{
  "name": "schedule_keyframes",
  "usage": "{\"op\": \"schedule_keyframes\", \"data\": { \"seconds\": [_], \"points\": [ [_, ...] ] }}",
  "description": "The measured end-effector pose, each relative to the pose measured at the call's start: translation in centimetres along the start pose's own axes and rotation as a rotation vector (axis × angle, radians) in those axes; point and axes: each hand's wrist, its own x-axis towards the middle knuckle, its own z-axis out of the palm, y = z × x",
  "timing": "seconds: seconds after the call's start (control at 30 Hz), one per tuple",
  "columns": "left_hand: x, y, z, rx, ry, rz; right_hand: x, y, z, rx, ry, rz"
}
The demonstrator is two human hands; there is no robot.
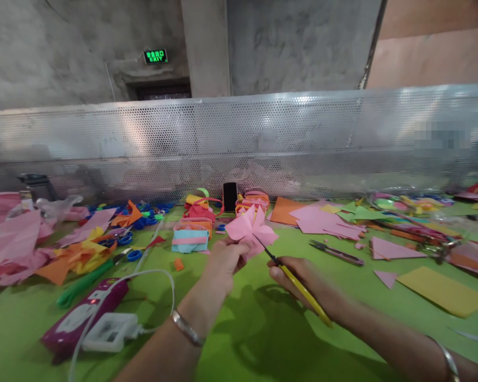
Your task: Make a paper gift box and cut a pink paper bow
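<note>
A pink paper flower [252, 232] with several pointed petals is raised over the green table. My left hand [229, 260] pinches it from below, at its lower left edge. In my right hand [298, 281] is a slim tool [302, 289] with a yellow handle and a thin dark tip; its exact kind is hard to make out. That tip reaches the flower near its centre, though whether it touches the paper I cannot tell. Both hands are off the tabletop, with fingers closed.
A purple power strip [87, 313] with a white plug and cable lies at left front, beside a green-handled tool [85, 284]. Pink-handled snips [336, 252] and yellow paper [444, 289] lie right. A phone [230, 197] stands before the perforated metal barrier [302, 143].
</note>
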Motion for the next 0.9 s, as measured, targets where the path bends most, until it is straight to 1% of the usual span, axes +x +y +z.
{"op": "schedule_keyframes", "data": {
  "seconds": [0.07,0.13,0.23,0.3,0.4,0.5,0.63,0.9],
  "points": [
    [0.0,0.0,0.1,-0.047,0.047,0.045,-0.2,0.0,0.1,0.017,-0.005,-0.002],
    [-0.1,0.0,0.2,-0.099,0.068,0.087,-0.3,-0.4,0.1,-0.031,0.012,0.044],
    [-0.4,0.1,0.4,-0.136,0.065,0.132,-0.4,-1.2,0.0,-0.131,0.026,0.147],
    [-0.5,0.0,0.5,-0.132,0.052,0.143,-0.4,-1.7,-0.1,-0.18,0.042,0.175],
    [-0.7,-0.1,0.7,-0.14,0.041,0.119,-0.5,-1.8,0.0,-0.225,0.075,0.16],
    [-0.8,-0.1,0.8,-0.135,0.04,0.095,-0.5,-1.5,0.1,-0.22,0.077,0.149],
    [-0.8,-0.3,0.7,-0.133,0.013,0.105,-0.5,-1.3,0.2,-0.212,0.085,0.159],
    [-1.1,-0.1,0.7,-0.097,0.031,0.091,-0.4,-1.3,0.1,-0.242,0.084,0.163]
  ]
}}
